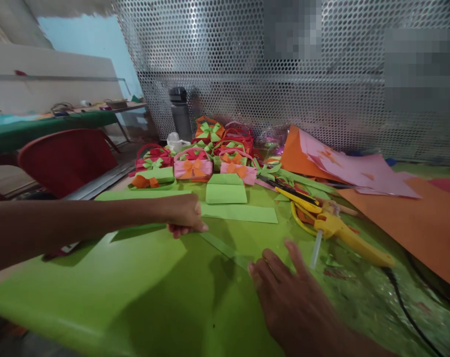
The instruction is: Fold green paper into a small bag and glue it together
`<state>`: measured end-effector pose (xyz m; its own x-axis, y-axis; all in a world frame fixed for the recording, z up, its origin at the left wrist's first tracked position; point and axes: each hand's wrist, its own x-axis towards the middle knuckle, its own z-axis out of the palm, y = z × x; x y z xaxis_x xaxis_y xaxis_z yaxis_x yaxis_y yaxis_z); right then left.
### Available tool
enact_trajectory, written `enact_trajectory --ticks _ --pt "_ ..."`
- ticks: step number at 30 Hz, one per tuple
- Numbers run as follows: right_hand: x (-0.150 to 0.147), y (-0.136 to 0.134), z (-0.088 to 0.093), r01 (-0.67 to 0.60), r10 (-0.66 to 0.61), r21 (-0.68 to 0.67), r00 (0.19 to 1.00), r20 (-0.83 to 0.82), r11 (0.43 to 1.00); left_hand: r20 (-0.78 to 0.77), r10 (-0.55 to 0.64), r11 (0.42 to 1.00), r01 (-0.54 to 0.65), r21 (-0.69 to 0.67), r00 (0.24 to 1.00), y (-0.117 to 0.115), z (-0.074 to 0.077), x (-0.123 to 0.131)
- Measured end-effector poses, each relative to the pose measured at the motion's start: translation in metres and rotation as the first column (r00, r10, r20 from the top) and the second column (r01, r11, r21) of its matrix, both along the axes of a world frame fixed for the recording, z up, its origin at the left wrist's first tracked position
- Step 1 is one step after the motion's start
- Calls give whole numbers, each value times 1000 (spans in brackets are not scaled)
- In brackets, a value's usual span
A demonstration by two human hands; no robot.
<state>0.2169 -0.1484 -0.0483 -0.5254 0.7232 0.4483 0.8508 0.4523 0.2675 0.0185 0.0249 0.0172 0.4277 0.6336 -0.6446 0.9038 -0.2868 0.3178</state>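
A narrow light-green strip (225, 250) slants across the green tabletop between my hands. My left hand (186, 213) is closed in a pinch at the strip's far end, thumb pointing right. At the near end, the fingertips of my right hand (284, 287) rest on or just over the strip, fingers spread. Beyond my left hand lies a wider green strip (243, 213), and behind that a folded green piece (226, 189). To the right of my right hand sits a yellow glue gun (346, 235) with a clear glue stick in it.
Small bow-trimmed bags, such as a pink one (193, 166), crowd the back, near a grey bottle (181, 116). Scissors (295, 191) lie right of centre. Orange sheets (414, 218) and pink sheets (351, 158) cover the right. A red chair (67, 158) stands left.
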Motion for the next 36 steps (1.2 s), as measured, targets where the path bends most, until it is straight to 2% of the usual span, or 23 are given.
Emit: enact_trajectory --ticks 3,6,8,11,13,15,17,19,21,23,25,26,28,30,34,36 --pt "0 -1 -1 -5 5 -25 1000 13 1000 -19 -93 971 95 219 995 -13 16 -4" --pt "1 2 3 -25 29 -65 997 68 998 -44 -201 858 198 474 979 -47 20 4" --pt "3 7 7 -31 43 -88 990 135 996 -41 -281 789 255 558 959 -75 11 10" --pt "9 19 14 -28 55 -119 971 231 992 -14 -483 729 411 548 875 -104 -18 10" --pt "14 28 18 -32 74 -156 959 272 987 12 -594 660 480 578 804 -110 -38 3" --pt "19 35 25 -38 102 -216 951 293 976 40 -650 609 488 626 759 -107 -53 -5" --pt "23 40 34 -6 97 -308 955 281 951 41 -666 571 473 671 745 -103 -63 -12" --pt "25 45 47 77 13 -412 977 212 908 38 -690 529 468 708 723 -101 -70 -15" --pt "24 51 62 168 -147 -492 986 82 854 48 -722 475 444 759 690 -102 -74 -16" --pt "18 59 75 209 -306 -538 947 -96 816 65 -738 435 401 806 671 -104 -75 -16" --pt "9 68 81 119 -357 -645 900 -252 755 80 -728 431 363 826 681 -106 -74 -15" --pt "4 73 81 69 -382 -719 880 -284 692 87 -718 437 350 829 691 -107 -73 -15" --pt "-7 79 76 7 -425 -838 864 -270 546 90 -710 458 361 812 698 -108 -68 -15" --pt "-16 82 69 -1 -438 -895 872 -219 445 90 -704 486 385 784 705 -107 -64 -15" --pt "-27 86 63 11 -422 -920 891 -168 391 69 -675 548 436 714 735 -106 -58 -19" --pt "-30 90 65 22 -415 -928 898 -146 373 56 -674 550 450 704 737 -106 -58 -21"
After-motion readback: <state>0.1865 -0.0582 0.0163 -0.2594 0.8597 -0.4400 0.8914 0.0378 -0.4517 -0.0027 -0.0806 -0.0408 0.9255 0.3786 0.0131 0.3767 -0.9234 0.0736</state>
